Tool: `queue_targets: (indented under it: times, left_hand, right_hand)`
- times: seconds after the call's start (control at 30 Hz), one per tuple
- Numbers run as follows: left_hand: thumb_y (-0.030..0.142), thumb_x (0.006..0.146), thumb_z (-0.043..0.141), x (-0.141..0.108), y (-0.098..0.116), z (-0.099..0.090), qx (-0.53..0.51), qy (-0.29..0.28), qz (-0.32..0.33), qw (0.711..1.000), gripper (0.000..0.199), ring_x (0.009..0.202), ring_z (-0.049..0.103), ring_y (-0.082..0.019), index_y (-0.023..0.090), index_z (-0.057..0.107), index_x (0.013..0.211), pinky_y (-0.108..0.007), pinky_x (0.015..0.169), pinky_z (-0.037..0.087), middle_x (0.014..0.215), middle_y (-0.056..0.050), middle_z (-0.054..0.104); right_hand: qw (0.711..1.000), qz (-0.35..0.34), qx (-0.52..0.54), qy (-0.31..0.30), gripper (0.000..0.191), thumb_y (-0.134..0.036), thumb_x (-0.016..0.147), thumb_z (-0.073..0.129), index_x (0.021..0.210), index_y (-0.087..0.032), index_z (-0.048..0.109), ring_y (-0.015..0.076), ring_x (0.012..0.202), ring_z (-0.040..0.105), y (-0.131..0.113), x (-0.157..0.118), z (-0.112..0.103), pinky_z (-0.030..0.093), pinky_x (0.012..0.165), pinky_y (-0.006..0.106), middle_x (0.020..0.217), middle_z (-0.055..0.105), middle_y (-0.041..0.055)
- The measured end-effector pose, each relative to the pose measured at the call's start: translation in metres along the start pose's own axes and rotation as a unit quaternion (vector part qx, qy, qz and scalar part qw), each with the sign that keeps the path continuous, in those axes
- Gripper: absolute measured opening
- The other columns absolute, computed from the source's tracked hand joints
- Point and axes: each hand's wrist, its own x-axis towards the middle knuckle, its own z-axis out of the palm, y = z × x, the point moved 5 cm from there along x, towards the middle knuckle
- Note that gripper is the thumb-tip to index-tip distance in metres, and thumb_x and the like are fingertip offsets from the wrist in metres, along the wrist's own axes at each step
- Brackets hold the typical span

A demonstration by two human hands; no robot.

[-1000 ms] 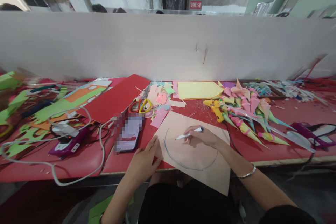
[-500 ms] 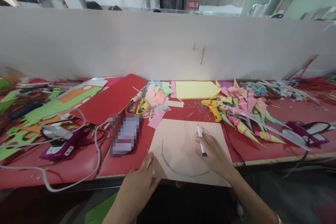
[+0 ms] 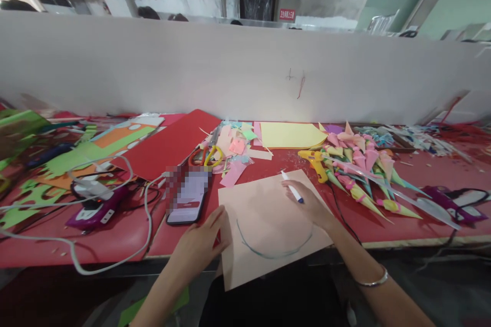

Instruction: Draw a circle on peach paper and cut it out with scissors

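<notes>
A pale pink sheet point(image 3: 264, 214) lies tilted at the table's front edge, its lower corner past the edge. On it is a dark curved line, open at the top. My left hand point(image 3: 207, 235) grips the sheet's left edge between thumb and fingers. Over the sheet's upper right part, my right hand point(image 3: 307, 202) holds a white marker point(image 3: 292, 187) with a dark blue end, its tip pointing up and left. A phone point(image 3: 187, 202) lies left of the sheet, partly pixelated. Behind it are scissors point(image 3: 213, 156) with red and yellow handles.
A yellow glue gun point(image 3: 315, 163) and paper cones point(image 3: 360, 163) lie right of centre. Yellow paper point(image 3: 291, 134) and red card point(image 3: 172, 143) are behind. Purple power strips point(image 3: 95, 209) with cables sit at both sides. Another person's hand point(image 3: 11, 138) is at far left with green paper.
The sheet has turned counterclockwise, its left side now nearer me. The curved line reaches further up on the right. The marker has shifted up and left. Another person's hand has appeared at far left.
</notes>
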Motion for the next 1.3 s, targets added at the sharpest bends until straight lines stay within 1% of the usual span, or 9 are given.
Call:
queue_targets:
  times: [0.13, 0.23, 0.3, 0.53, 0.73, 0.87, 1.03, 1.13, 1.3]
  left_hand:
    - [0.032, 0.077, 0.046, 0.000, 0.001, 0.006, 0.015, 0.025, 0.013, 1.000, 0.054, 0.095, 0.058, -0.023, 0.021, 0.036, 0.129, -0.032, 0.077, 0.043, 0.137, -0.009, 0.033]
    - [0.035, 0.078, 0.044, 0.000, 0.001, 0.009, 0.018, 0.032, 0.027, 0.999, 0.053, 0.093, 0.059, -0.022, 0.021, 0.036, 0.128, -0.033, 0.079, 0.042, 0.138, -0.010, 0.030]
    - [0.037, 0.078, 0.043, 0.000, 0.002, 0.010, 0.018, 0.029, 0.031, 0.999, 0.055, 0.093, 0.059, -0.023, 0.019, 0.035, 0.129, -0.035, 0.080, 0.042, 0.139, -0.011, 0.028]
    - [0.039, 0.077, 0.043, 0.001, 0.000, 0.012, 0.000, 0.009, 0.022, 1.000, 0.057, 0.103, 0.053, -0.023, 0.019, 0.032, 0.130, -0.035, 0.083, 0.039, 0.139, -0.011, 0.027]
    - [0.039, 0.076, 0.044, 0.002, -0.003, 0.016, -0.012, 0.013, 0.022, 1.000, 0.058, 0.103, 0.053, -0.023, 0.019, 0.032, 0.130, -0.035, 0.085, 0.039, 0.139, -0.011, 0.027]
    - [0.038, 0.076, 0.044, 0.001, -0.002, 0.014, -0.015, 0.015, 0.022, 1.000, 0.057, 0.102, 0.054, -0.023, 0.020, 0.033, 0.129, -0.035, 0.085, 0.038, 0.140, -0.010, 0.026]
    - [0.038, 0.076, 0.045, -0.001, -0.001, 0.012, -0.021, 0.006, 0.013, 1.000, 0.060, 0.094, 0.058, -0.021, 0.019, 0.031, 0.131, -0.034, 0.085, 0.038, 0.141, -0.010, 0.023]
    - [0.038, 0.076, 0.044, -0.002, 0.000, 0.012, -0.030, 0.005, 0.015, 0.999, 0.060, 0.092, 0.059, -0.021, 0.018, 0.030, 0.131, -0.034, 0.086, 0.038, 0.141, -0.010, 0.023]
    - [0.037, 0.077, 0.044, -0.002, -0.001, 0.013, -0.035, 0.004, 0.014, 0.999, 0.061, 0.081, 0.061, -0.017, 0.017, 0.028, 0.132, -0.034, 0.086, 0.038, 0.141, -0.012, 0.021]
  right_hand:
    - [0.990, 0.049, 0.129, 0.039, 0.025, -0.034, 0.082, 0.043, 0.093, -0.020, 0.060, 0.0187, 0.094, 0.053, -0.012, -0.001, 0.012, 0.041, 0.083, 0.032, 0.099, 0.059, 0.0070]
    - [0.958, 0.129, 0.253, -0.036, 0.021, -0.033, 0.076, 0.051, 0.085, -0.018, 0.061, 0.0149, 0.071, 0.057, -0.025, -0.006, 0.040, 0.045, 0.062, 0.026, 0.078, 0.062, 0.0040]
    - [0.941, 0.151, 0.293, -0.083, 0.018, -0.029, 0.075, 0.052, 0.086, -0.017, 0.060, 0.0133, 0.067, 0.057, -0.035, -0.009, 0.057, 0.043, 0.058, 0.024, 0.073, 0.061, 0.0028]
    - [0.938, 0.137, 0.291, -0.129, 0.012, -0.026, 0.071, 0.055, 0.078, -0.017, 0.058, 0.0104, 0.061, 0.051, -0.046, -0.008, 0.073, 0.039, 0.056, 0.021, 0.068, 0.057, -0.0005]
    - [0.938, 0.150, 0.284, -0.127, 0.013, -0.029, 0.073, 0.054, 0.079, -0.017, 0.057, 0.0084, 0.054, 0.046, -0.043, -0.005, 0.077, 0.035, 0.048, 0.019, 0.063, 0.054, -0.0016]
    - [0.953, 0.139, 0.257, -0.083, 0.014, -0.031, 0.075, 0.051, 0.079, -0.018, 0.056, 0.0094, 0.053, 0.046, -0.039, 0.002, 0.076, 0.037, 0.049, 0.020, 0.060, 0.051, -0.0019]
    - [0.977, 0.129, 0.164, 0.034, 0.014, -0.031, 0.075, 0.050, 0.079, -0.019, 0.055, 0.0124, 0.058, 0.049, -0.021, 0.007, 0.058, 0.040, 0.054, 0.022, 0.063, 0.053, -0.0004]
    - [0.972, 0.165, 0.131, 0.105, 0.014, -0.033, 0.075, 0.049, 0.082, -0.021, 0.054, 0.0141, 0.061, 0.053, -0.003, 0.000, 0.039, 0.042, 0.057, 0.024, 0.067, 0.055, 0.0001]
    - [0.955, 0.200, 0.127, 0.177, 0.021, -0.037, 0.076, 0.047, 0.088, -0.020, 0.052, 0.0164, 0.065, 0.057, 0.019, -0.019, 0.012, 0.044, 0.058, 0.025, 0.079, 0.060, 0.0052]
